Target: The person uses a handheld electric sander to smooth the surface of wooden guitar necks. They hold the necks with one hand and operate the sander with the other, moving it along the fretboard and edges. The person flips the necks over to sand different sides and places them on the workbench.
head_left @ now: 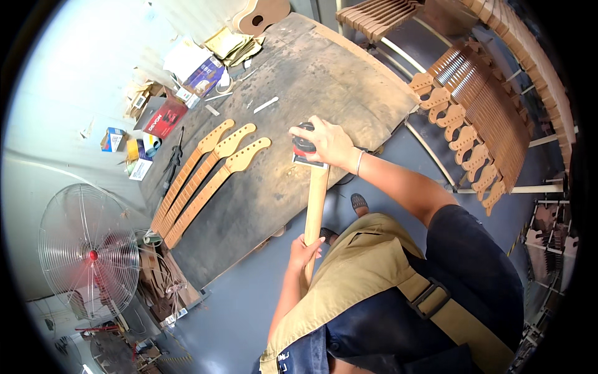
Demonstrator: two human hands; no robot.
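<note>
My right hand (324,143) grips a black power sander (303,134) with red trim, whose pad rests on the far end of a pale wooden guitar neck (316,193). My left hand (305,249) is wrapped round the near part of that neck, close to my body. To the left, three unfinished guitar necks (221,149) with drilled headstocks lie side by side on the dark, stained workbench (237,227). The sanded face under the pad is hidden.
A wall-side pile of boxes (162,118), papers and a dark tool sits at the bench's left. A wire fan (93,255) stands left. A guitar body (255,19) is at the back. Racks of necks (467,124) line the right, above the grey floor (224,311).
</note>
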